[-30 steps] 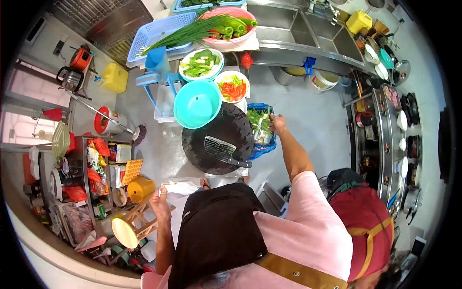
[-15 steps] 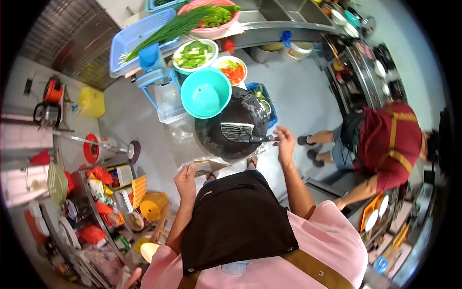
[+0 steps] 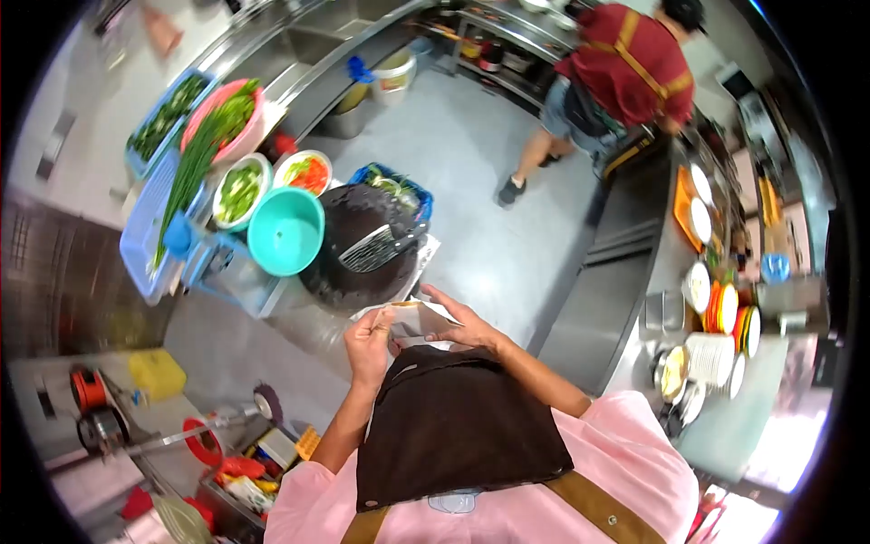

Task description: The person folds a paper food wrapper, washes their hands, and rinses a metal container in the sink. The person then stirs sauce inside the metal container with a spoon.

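While the left hand [image 3: 369, 340] pinches the near-left edge of a pale sheet [image 3: 424, 315] between thumb and fingers, the right hand [image 3: 467, 326] is held wide at the sheet's right end, thumb and fingers apart; firmness of contact there cannot be told. Sheet located just beyond the dark apron [image 3: 462, 426], near the round chopping block [image 3: 349, 213]; material unclear. Cleaver [image 3: 370, 249] lies flat on the block, handle directed toward its right edge, touched by neither of the hands. Turquoise bowl [image 3: 286, 231] sits at the block's left, with a white bowl [image 3: 280, 172] of red and green cut pieces just behind. Blue basket [image 3: 426, 201] holding greens noted beyond the block's far right edge. Co-worker in red shirt [image 3: 616, 68] stands well apart, upper right.
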The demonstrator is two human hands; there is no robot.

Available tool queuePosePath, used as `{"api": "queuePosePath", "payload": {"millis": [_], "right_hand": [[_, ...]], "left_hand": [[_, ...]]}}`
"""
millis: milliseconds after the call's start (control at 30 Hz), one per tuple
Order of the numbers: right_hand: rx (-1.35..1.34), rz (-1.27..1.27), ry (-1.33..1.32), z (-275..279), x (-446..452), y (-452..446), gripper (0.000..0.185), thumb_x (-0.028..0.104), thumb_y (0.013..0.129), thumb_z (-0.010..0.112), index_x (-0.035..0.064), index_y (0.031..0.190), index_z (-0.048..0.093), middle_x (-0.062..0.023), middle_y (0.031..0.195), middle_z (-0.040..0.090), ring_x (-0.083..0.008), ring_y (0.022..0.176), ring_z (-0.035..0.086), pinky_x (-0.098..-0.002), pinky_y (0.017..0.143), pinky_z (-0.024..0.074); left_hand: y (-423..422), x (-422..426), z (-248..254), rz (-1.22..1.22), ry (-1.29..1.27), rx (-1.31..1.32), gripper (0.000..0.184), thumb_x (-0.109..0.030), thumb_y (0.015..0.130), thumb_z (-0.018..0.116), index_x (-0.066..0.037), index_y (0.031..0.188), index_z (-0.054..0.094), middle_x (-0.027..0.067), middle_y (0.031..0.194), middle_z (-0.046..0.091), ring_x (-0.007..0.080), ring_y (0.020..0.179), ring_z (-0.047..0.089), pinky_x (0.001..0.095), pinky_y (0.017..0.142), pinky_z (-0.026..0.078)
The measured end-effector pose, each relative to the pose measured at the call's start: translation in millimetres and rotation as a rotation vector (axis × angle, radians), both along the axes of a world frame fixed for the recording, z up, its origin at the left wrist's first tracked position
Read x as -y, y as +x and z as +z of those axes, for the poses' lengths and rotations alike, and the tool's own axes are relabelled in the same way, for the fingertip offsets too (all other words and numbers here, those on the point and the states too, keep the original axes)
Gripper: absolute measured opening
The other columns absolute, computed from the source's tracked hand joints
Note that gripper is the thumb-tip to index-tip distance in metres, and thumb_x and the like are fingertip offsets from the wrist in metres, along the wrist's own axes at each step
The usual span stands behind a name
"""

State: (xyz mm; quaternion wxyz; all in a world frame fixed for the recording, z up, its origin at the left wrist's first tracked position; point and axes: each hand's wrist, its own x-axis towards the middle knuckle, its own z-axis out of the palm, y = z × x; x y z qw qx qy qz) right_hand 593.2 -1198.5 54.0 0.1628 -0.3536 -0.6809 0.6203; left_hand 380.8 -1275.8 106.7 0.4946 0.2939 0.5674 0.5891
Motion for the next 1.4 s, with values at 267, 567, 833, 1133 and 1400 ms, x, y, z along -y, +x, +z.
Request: {"api": "queuePosePath", "payload": {"millis": [267,567,833,1133,1400], "right_hand": [[-0.228,-0.309,-0.304,83.3,25.5,127.7,0.102,0.005,0.073,0.087,0.0109,0.156,0.029,-0.008,0.149,0.046,-0.0206,0.138,0.039,-0.0384,0.116,0.0317],[-0.375,-0.761,0.051,52.9,45.6,286.1,0.08,0.02,0.076,0.088,0.0051,0.143,0.046,-0.0058,0.133,0.054,-0.0173,0.124,0.049,-0.0338,0.108,0.0388],[-0.418,-1.169,0.051,63.0,112.2,404.1,0.09,0.018,0.072,0.09,0.0042,0.147,0.042,-0.0087,0.14,0.051,-0.0188,0.13,0.046,-0.0341,0.11,0.0371],[-0.547,-1.891,0.046,48.6,145.8,462.0,0.081,0.007,0.071,0.088,-0.0017,0.139,0.046,-0.0099,0.128,0.059,-0.0184,0.119,0.056,-0.034,0.103,0.0453],[-0.635,-2.234,0.15,59.1,144.1,497.5,0.078,-0.006,0.07,0.081,-0.004,0.139,0.046,-0.0109,0.13,0.06,-0.0216,0.119,0.058,-0.0352,0.103,0.0465]], "left_hand": [[136.5,-62.8,78.8,-0.32,0.079,0.118,0.021,-0.012,0.098,0.063,0.006,0.103,0.071,0.0011,0.093,0.068,0.0079,0.083,0.059,0.0245,0.076,0.047],[317.0,-115.3,118.9,-0.788,0.211,-0.03,0.022,-0.018,0.1,0.064,0.003,0.099,0.072,-0.0006,0.09,0.069,0.0055,0.08,0.056,0.0231,0.076,0.044],[490.4,-127.4,112.4,-1.283,0.206,-0.061,0.023,-0.016,0.101,0.06,0.004,0.106,0.07,-0.0015,0.091,0.067,0.0057,0.083,0.057,0.0234,0.075,0.047],[659.7,-147.5,58.2,-1.811,0.166,0.116,0.031,-0.026,0.104,0.057,0.002,0.114,0.067,-0.0004,0.097,0.068,0.0064,0.091,0.057,0.025,0.082,0.048],[759.4,-162.3,34.7,-2.128,0.201,0.543,0.061,-0.05,0.097,0.062,0.0,0.132,0.058,0.0053,0.118,0.066,0.0127,0.109,0.057,0.0296,0.096,0.046]]}}
